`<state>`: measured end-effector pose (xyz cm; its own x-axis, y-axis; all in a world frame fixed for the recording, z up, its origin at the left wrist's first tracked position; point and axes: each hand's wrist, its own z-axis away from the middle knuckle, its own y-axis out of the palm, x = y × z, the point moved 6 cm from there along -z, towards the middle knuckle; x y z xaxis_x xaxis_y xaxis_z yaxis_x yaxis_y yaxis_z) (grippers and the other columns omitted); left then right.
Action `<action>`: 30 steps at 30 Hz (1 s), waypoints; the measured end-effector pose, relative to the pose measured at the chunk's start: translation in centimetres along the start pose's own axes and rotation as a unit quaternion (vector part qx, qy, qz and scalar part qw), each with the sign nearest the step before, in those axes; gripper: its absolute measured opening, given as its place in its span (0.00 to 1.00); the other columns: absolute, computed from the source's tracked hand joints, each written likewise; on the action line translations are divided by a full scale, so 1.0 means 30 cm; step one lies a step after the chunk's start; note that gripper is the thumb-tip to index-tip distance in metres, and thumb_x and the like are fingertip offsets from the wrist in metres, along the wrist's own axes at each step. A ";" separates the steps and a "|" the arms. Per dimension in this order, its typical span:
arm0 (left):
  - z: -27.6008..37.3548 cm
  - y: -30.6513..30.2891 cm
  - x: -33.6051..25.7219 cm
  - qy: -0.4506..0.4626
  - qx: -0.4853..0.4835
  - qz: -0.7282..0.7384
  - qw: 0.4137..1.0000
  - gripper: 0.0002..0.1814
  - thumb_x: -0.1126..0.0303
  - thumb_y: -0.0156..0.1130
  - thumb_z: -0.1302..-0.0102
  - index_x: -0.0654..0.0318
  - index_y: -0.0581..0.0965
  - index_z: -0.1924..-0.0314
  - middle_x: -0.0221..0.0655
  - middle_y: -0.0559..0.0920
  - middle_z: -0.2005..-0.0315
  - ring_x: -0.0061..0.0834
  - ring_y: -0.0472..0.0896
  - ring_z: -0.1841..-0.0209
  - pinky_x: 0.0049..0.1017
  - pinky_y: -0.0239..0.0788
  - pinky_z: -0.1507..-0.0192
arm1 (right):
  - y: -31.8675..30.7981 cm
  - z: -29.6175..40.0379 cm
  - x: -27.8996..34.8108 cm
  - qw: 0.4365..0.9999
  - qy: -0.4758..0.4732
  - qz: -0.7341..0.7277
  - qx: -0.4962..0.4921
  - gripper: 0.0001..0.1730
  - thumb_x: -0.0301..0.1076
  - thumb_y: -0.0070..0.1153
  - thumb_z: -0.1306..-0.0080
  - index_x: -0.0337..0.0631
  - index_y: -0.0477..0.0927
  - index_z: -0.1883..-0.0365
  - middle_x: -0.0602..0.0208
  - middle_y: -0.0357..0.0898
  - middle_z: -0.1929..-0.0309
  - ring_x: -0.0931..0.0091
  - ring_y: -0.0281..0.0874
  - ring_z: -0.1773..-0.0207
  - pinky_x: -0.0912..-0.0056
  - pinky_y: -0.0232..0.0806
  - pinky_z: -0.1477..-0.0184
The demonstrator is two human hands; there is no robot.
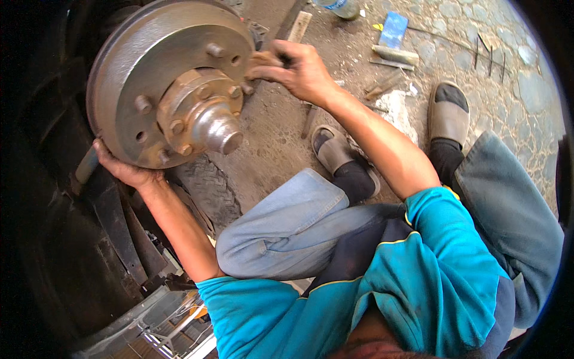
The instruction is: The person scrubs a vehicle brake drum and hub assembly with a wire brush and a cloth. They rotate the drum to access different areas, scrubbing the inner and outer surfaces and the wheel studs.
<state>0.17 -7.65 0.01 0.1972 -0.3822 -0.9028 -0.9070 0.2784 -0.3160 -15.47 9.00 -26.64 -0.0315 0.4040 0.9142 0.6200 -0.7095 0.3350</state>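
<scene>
A rusty brake drum fills the upper left, its outer face towards me. Wheel studs and holes ring that face, and a bolted hub with a shiny rounded end stands out from its middle. My left hand cups the drum's lower left rim from underneath, some fingers hidden behind it. At the right edge of the drum, beside a stud, is my right hand, fingers bent and thumb pressed inward. It is slightly blurred, so I cannot tell whether it grips the rim or a small thing.
A treaded tyre lies below the drum, beside dark metal vehicle parts. On the dirt floor are a plastic bottle, a wooden piece, a blue flat piece and a metal tube. Stone paving lies right.
</scene>
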 end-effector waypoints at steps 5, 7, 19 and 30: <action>0.016 0.022 0.014 -0.014 0.032 0.031 0.999 0.33 0.44 0.46 0.22 0.65 0.73 0.33 0.43 0.78 0.36 0.41 0.78 0.36 0.44 0.70 0.33 | 0.050 0.083 0.006 0.996 0.075 -0.025 -0.029 0.16 0.41 0.72 0.34 0.38 0.83 0.61 0.61 0.87 0.68 0.76 0.84 0.66 0.67 0.76 0.61; 0.001 0.016 0.003 0.006 0.030 0.029 0.999 0.32 0.44 0.47 0.23 0.64 0.74 0.33 0.44 0.79 0.37 0.44 0.78 0.36 0.48 0.70 0.32 | 0.073 0.098 0.001 0.990 0.088 -0.086 -0.067 0.15 0.40 0.71 0.32 0.37 0.82 0.59 0.62 0.87 0.66 0.77 0.84 0.63 0.68 0.76 0.60; 0.021 0.026 -0.014 -0.005 0.044 0.035 0.998 0.31 0.46 0.47 0.21 0.64 0.74 0.34 0.42 0.79 0.37 0.39 0.79 0.37 0.41 0.70 0.33 | 0.264 0.206 -0.036 0.946 0.130 -0.242 -0.174 0.13 0.39 0.59 0.24 0.36 0.80 0.60 0.67 0.84 0.71 0.81 0.80 0.69 0.71 0.73 0.64; -0.112 -0.021 0.057 0.069 0.075 0.023 0.995 0.28 0.48 0.52 0.21 0.63 0.77 0.36 0.39 0.82 0.39 0.38 0.80 0.38 0.38 0.70 0.34 | 0.305 0.244 -0.031 0.951 0.173 -0.232 -0.111 0.13 0.39 0.63 0.26 0.38 0.78 0.59 0.68 0.82 0.71 0.79 0.77 0.73 0.73 0.71 0.74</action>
<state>-0.18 -11.44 -0.34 0.0943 -0.4810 -0.8716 -0.8464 0.4222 -0.3245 -4.02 6.34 -26.11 -0.5411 0.5165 0.6637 0.2969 -0.6211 0.7253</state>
